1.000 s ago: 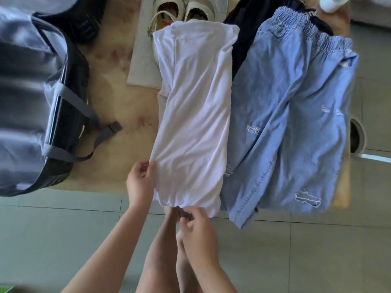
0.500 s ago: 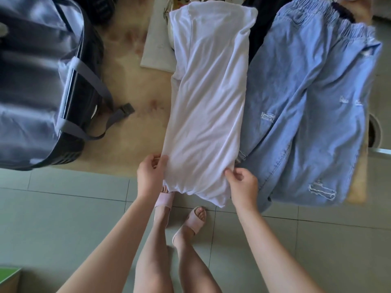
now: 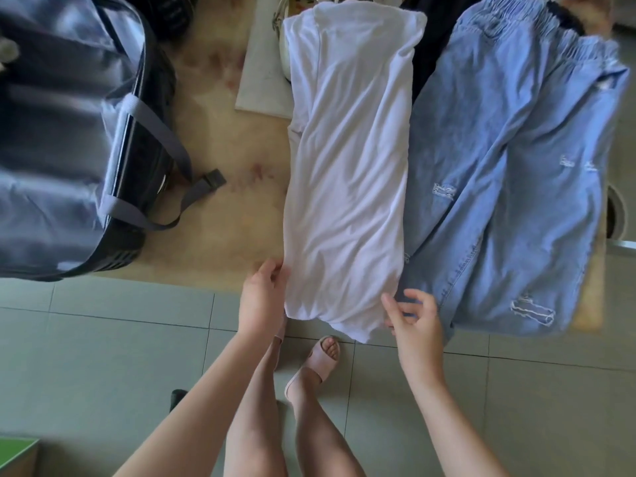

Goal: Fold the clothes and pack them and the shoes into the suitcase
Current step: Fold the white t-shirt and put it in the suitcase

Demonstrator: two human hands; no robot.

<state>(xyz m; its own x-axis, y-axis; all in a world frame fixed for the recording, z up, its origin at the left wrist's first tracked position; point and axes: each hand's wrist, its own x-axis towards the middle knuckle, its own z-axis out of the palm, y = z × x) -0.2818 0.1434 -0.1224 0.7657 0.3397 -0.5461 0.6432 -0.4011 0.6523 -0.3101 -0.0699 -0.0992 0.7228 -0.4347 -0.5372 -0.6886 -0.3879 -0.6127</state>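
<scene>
A white garment (image 3: 347, 173) lies folded into a long narrow strip on the tan table (image 3: 220, 139), its near end hanging over the front edge. My left hand (image 3: 263, 297) pinches its near left corner. My right hand (image 3: 411, 315) is at the near right corner, fingers spread and loosely curled, touching the hem without a clear grip. Light blue ripped jeans (image 3: 516, 166) lie flat to the right. An open dark suitcase (image 3: 69, 132) with grey straps sits at the left. White shoes (image 3: 285, 15) peek out behind the garment.
A dark garment (image 3: 430, 46) lies between the white one and the jeans. A pale cloth (image 3: 261, 80) sits under the shoes. Grey tiled floor (image 3: 103, 356) runs along the table's front edge, where my feet in pink slippers stand.
My right hand has slid from the hem's right edge slightly lower and opened its fingers. The left hand stays pinching the left corner. The view shifted a little.
</scene>
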